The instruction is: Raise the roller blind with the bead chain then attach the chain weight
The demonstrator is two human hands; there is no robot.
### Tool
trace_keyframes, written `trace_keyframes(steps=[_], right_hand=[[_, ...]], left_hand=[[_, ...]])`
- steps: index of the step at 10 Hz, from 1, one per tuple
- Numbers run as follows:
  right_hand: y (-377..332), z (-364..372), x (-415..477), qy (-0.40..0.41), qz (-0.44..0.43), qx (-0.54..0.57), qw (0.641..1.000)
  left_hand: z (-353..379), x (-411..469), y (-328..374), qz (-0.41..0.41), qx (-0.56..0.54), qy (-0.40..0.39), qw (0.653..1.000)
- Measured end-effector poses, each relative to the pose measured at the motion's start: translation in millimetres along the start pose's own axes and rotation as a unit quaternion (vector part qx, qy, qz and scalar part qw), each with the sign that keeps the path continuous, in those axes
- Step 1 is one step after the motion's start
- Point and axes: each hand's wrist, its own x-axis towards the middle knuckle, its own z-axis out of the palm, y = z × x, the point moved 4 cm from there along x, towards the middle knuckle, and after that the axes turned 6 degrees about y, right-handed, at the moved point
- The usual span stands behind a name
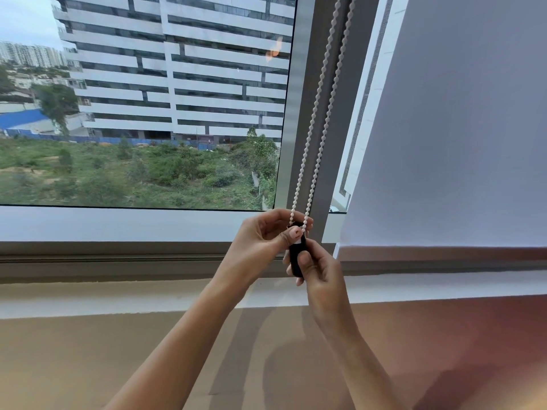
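Note:
A white bead chain [321, 108] hangs in a double strand down the grey window post. Its lower loop meets a small black chain weight [296, 255] just above the sill. My left hand [263, 241] pinches the top of the weight and the chain's loop with thumb and fingers. My right hand [318, 267] grips the lower part of the weight from the right. The bottom of the weight is hidden by my fingers. No blind covers the left window pane; the roller blind itself is out of view.
A white blind [458, 128] covers the neighbouring window on the right, down to the sill. The grey window post [334, 149] stands behind the chain. A wide pale sill [118, 226] and a brown ledge [103, 350] run below.

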Motion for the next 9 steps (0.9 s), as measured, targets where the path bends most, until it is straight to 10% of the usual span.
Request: trace_keyframes(steps=[5, 9], right_hand=[[-3, -7, 9, -0.043, 0.020, -0.115, 0.992], [-15, -42, 0, 0.078, -0.103, -0.171, 0.977]], left_hand=[[2, 2, 3, -0.017, 0.041, 0.016, 0.999], [-13, -4, -19, -0.015, 0.122, 0.151, 0.981]])
